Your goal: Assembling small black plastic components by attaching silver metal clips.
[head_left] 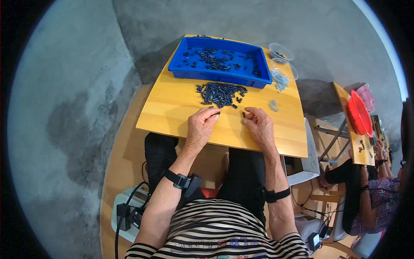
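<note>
My left hand (pixel 201 126) is closed in a pinch over the front of the yellow wooden table (pixel 172 116). A small black cylindrical piece (pixel 218 113) shows at its fingertips. To the right, my right hand (pixel 260 127) pinches another small black piece (pixel 244 115) between thumb and forefinger. The two hands are apart. Just beyond them lies a loose pile of black cylindrical pieces (pixel 222 94). Small clear pieces (pixel 273 105) form a little group on the table, up and right of my right hand.
Behind the pile, a blue plastic tray (pixel 220 80) holds scattered black pieces. Clear round containers (pixel 281 52) and more clear pieces (pixel 280 81) sit at the back right. Further right, another person (pixel 375 198) works at a table with a red basin (pixel 360 113).
</note>
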Demonstrator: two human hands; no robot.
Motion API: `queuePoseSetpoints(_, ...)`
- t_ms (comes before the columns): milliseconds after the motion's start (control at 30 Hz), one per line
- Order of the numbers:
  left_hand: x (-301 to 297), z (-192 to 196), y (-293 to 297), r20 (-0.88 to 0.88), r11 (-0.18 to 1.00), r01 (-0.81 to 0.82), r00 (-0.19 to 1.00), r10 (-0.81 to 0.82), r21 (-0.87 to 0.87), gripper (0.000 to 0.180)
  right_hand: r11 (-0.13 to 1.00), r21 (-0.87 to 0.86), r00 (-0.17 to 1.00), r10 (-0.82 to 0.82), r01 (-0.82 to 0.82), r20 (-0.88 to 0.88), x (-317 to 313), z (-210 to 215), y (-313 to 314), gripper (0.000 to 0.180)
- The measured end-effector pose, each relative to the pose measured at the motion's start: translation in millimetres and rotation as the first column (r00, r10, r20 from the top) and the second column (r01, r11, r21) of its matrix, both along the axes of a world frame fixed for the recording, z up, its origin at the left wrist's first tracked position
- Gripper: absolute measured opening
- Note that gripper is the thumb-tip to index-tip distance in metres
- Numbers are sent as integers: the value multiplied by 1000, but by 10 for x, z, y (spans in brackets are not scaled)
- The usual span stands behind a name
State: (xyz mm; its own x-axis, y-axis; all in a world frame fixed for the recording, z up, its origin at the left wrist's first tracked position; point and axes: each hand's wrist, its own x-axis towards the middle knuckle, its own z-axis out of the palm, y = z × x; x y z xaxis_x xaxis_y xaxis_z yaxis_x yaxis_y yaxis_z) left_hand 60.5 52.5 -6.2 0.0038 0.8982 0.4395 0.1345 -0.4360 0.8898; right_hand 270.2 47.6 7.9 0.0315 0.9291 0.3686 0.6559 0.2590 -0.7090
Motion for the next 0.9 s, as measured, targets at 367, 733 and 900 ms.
queuePoseSetpoints(367, 7, 45, -18, -61, 999, -13, 998, 15, 36, 14, 999, -42, 972, 22, -32, -233, 58, -102, 44, 31)
queuePoseSetpoints(733, -1, 50, -16, -125, 998, -8, 992, 16, 70, 11, 999, -33, 986, -22, 17, -166, 14, -100, 61, 26)
queuePoseSetpoints(900, 3, 54, -8, -149, 997, -3, 989, 13, 73, 11, 999, 15, 996, -29, 30, -80, -8, -59, 41, 26)
